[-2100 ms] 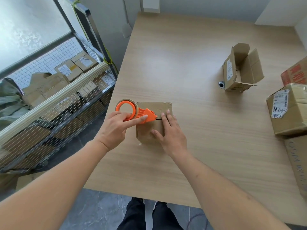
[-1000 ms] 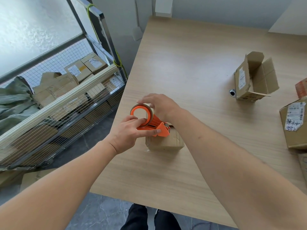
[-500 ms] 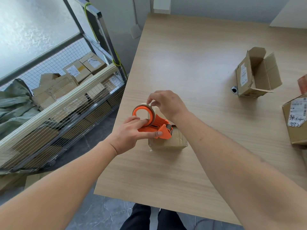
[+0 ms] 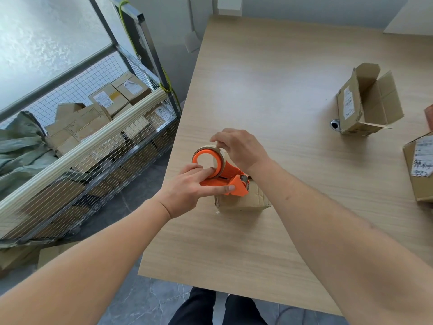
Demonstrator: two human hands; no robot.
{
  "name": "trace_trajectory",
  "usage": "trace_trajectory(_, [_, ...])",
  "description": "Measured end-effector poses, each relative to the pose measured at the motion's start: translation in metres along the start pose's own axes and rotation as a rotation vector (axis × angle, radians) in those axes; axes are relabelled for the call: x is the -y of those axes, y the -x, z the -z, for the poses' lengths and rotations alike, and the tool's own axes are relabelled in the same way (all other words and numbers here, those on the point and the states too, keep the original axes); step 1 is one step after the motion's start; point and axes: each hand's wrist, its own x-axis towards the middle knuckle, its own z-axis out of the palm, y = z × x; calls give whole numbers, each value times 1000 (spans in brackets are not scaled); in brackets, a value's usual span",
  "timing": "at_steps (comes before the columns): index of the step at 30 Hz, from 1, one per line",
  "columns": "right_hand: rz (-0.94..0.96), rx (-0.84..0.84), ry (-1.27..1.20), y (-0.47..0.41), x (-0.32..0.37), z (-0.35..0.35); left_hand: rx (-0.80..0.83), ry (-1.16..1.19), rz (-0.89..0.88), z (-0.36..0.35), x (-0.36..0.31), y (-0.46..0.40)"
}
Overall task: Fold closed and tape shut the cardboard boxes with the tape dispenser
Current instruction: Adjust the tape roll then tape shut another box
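Left hand [image 4: 187, 191] grips tape dispenser [image 4: 220, 172], seemingly touching box [image 4: 241, 200].

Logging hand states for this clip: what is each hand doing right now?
Left hand: grips the orange tape dispenser.
Right hand: fingers pinch at the tape roll; tape end not visible.

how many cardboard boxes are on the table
3, maybe 4: a small closed box under the tape dispenser, an open box far right, a labelled box at the right edge. A reddish corner may be another.
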Motion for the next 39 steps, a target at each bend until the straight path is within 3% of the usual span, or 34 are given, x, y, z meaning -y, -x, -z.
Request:
trace_trajectory(13, [-53,2,-56,-1,-8,-11,11,10,-1,-5,2,2])
trace_trajectory(19, [-49,-5,39,0,-7,-16,-14,8,10,-5,1,2])
trace_trajectory(33, [-129,157,-23,5,-7,-14,-19,38,15,-11,1,5])
trace_trajectory(39, [-297,107,-133,18,-20,-5,-17,109,93,-5,11,14])
